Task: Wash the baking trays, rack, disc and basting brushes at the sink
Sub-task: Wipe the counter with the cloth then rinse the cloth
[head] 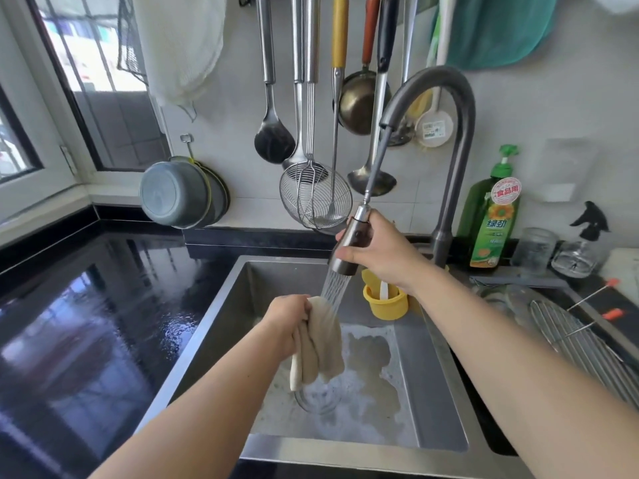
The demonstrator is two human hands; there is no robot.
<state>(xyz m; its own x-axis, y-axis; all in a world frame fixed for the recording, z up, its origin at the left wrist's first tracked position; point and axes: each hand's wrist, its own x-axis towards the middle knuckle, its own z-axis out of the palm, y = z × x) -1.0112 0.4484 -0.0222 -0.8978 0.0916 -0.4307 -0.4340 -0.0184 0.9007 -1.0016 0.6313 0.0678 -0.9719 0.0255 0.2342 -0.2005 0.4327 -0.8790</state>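
1. We grip the spray head (349,245) in our right hand (383,252); our left hand (288,323) clutches a hanging cloth (320,344) under the stream.
2. The rack (584,344) lies right of the sink (439,382), apparently washed.
3. Foamy water remains; trays and brushes are unseen, so we judge the work late.

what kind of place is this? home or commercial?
Most likely a home kitchen, at the sink. A steel sink holds sudsy water, ladles and a wire skimmer hang on the tiled wall, and a dish soap bottle stands by the faucet. The right hand sprays a cloth held by the left hand.
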